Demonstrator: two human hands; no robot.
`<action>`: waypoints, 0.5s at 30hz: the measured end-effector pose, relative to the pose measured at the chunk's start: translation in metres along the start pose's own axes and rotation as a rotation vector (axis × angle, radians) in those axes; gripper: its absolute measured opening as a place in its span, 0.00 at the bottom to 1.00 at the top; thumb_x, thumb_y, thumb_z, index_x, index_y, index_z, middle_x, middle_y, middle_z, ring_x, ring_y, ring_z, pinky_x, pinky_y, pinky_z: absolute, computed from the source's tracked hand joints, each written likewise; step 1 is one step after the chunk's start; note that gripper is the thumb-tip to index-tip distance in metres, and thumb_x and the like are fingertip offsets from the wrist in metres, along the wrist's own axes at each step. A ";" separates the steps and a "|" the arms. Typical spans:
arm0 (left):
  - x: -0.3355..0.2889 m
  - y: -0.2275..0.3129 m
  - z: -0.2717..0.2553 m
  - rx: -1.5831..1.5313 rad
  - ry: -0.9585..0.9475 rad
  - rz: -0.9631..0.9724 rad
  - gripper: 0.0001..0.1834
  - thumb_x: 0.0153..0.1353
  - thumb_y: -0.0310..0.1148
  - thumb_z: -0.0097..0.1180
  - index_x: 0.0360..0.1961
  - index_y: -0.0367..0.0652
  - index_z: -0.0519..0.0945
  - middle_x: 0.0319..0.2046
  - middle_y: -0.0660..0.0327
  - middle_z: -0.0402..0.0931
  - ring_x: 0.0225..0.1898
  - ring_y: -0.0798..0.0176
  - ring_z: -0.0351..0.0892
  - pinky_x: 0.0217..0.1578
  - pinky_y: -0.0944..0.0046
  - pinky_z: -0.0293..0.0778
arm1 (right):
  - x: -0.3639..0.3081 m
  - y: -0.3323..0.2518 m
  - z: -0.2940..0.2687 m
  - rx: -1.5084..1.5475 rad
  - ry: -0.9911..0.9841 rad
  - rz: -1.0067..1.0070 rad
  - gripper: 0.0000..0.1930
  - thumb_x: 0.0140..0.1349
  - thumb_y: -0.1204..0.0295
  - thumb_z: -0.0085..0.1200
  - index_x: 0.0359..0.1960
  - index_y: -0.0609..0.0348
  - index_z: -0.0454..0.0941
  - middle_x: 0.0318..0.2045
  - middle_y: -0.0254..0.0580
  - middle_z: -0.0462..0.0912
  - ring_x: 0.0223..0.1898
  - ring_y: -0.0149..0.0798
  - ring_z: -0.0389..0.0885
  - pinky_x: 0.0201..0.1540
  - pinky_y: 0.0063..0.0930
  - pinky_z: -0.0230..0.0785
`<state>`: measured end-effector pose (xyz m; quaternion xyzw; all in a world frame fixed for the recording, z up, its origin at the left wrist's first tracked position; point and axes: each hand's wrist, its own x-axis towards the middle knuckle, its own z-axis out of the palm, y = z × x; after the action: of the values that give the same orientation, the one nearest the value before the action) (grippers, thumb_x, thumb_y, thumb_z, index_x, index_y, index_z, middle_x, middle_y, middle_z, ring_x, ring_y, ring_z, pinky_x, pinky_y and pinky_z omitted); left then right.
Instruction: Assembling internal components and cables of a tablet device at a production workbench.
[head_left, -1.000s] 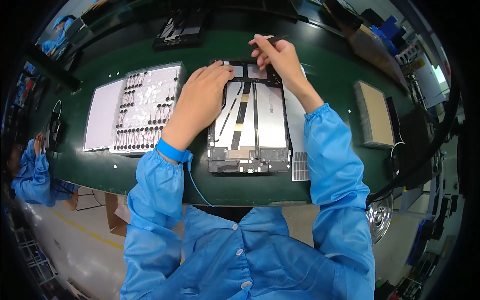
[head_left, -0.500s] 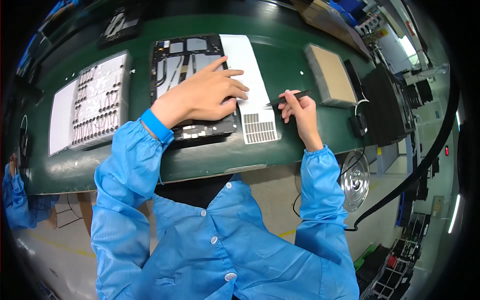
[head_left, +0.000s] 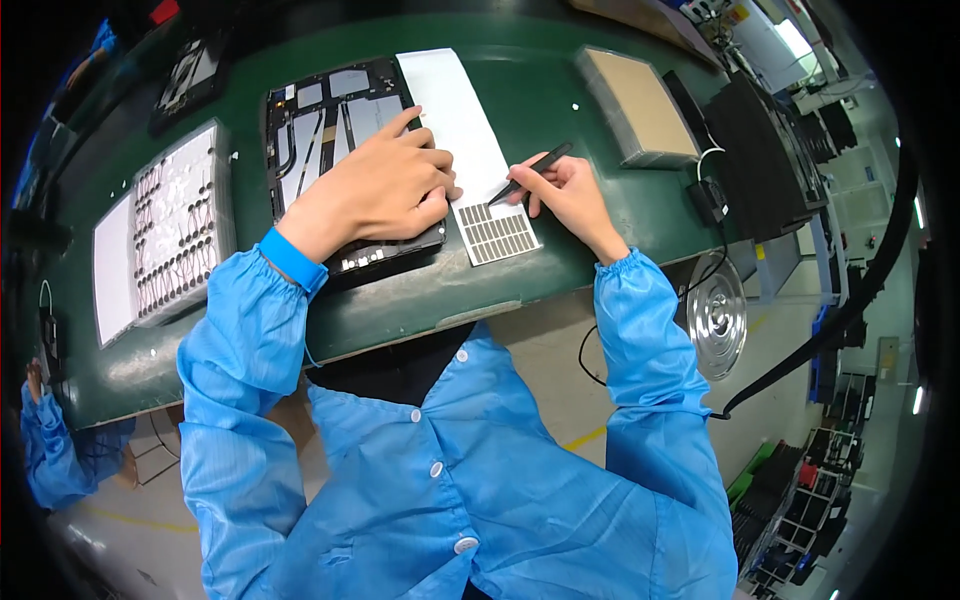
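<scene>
My right hand (head_left: 568, 198) grips black tweezers (head_left: 541, 169), tilted so that their tips meet the upper rows of dark grey rectangular stickers (head_left: 499, 238) at the near end of a long white backing sheet (head_left: 452, 100). My left hand (head_left: 378, 190) lies across an opened black electronic device (head_left: 347, 84), its fingers apart and reaching onto the sheet's left edge. Black frame parts and grey panels show inside the device; my left hand covers part of it. Whether a sticker is between the tweezer tips is too small to tell.
Left stands a clear tray (head_left: 222, 240) of small round black parts with wires, beside a white sheet (head_left: 113, 275). A tan-topped clear box (head_left: 640, 105) is at right, near a black adapter (head_left: 708, 203). Another black device (head_left: 188, 80) lies far left. A co-worker's blue sleeve (head_left: 55, 440) shows at left.
My right hand has moved the tweezers down and left onto the stickers. The left hand's fingers are more bent than before. The whole view has shifted and turned slightly.
</scene>
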<state>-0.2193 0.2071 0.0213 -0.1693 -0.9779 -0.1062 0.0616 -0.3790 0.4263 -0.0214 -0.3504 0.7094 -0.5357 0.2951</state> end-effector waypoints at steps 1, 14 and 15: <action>0.000 0.000 0.001 -0.006 0.004 -0.005 0.22 0.56 0.35 0.40 0.42 0.41 0.86 0.42 0.56 0.81 0.48 0.53 0.75 0.73 0.45 0.50 | 0.000 -0.001 0.000 -0.016 0.004 -0.011 0.14 0.65 0.66 0.61 0.38 0.68 0.82 0.28 0.43 0.86 0.22 0.24 0.76 0.28 0.17 0.67; -0.021 -0.020 -0.010 -0.205 0.208 0.028 0.15 0.66 0.31 0.48 0.50 0.47 0.83 0.53 0.62 0.79 0.64 0.57 0.70 0.73 0.39 0.41 | 0.082 -0.030 0.012 0.174 0.104 -0.182 0.18 0.69 0.59 0.56 0.39 0.66 0.81 0.29 0.39 0.84 0.20 0.22 0.76 0.18 0.13 0.58; -0.027 -0.025 -0.023 -0.152 0.291 -0.016 0.14 0.65 0.29 0.50 0.48 0.46 0.83 0.53 0.61 0.80 0.62 0.57 0.72 0.72 0.40 0.46 | 0.099 -0.035 0.020 0.193 0.102 -0.206 0.19 0.68 0.57 0.56 0.39 0.66 0.81 0.29 0.38 0.84 0.20 0.21 0.75 0.18 0.13 0.58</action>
<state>-0.2002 0.1701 0.0349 -0.1484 -0.9492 -0.2035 0.1886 -0.4139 0.3281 0.0032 -0.3634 0.6289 -0.6460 0.2346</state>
